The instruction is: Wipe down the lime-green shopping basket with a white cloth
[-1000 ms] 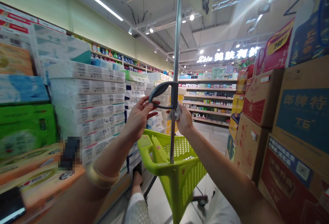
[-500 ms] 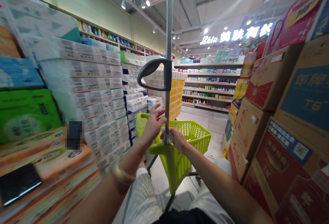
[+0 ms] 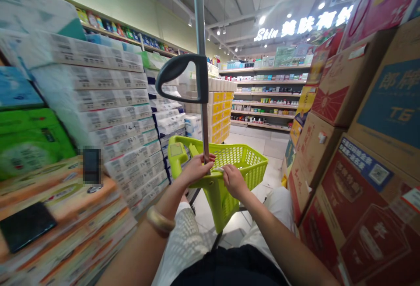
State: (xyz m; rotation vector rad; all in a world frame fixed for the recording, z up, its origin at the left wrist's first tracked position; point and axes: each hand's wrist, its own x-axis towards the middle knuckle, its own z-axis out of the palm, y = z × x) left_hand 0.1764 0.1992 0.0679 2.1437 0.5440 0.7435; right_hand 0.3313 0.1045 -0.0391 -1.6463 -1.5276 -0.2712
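A grey metal pole point(image 3: 200, 23) rises from the front of a lime-green plastic shopping cart point(image 3: 215, 198), with a dark grey loop handle point(image 3: 181, 100) fixed partway up it. My left hand point(image 3: 196, 169) is at the pole's foot, thumb in front and fingers passing behind, loosely around it. A gold bangle point(image 3: 160, 221) circles that wrist. Just right of the pole, my right hand point(image 3: 235, 182) is closed in a pinch on a small white piece, perhaps tissue point(image 3: 219, 169), over the cart's rim. Most of the white piece is hidden by the fingers.
White-wrapped paper packs point(image 3: 114, 95) are stacked at left, beside orange packs point(image 3: 108, 214) with a black flat device point(image 3: 28, 226) on top. Cardboard boxes point(image 3: 323, 146) crowd the right side. Shelves of small goods point(image 3: 265, 95) stand behind the cart.
My left hand has lowered from beside the pole to its foot, its spread fingers now around it. My right hand has drawn slightly right and away from the pole with the white piece.
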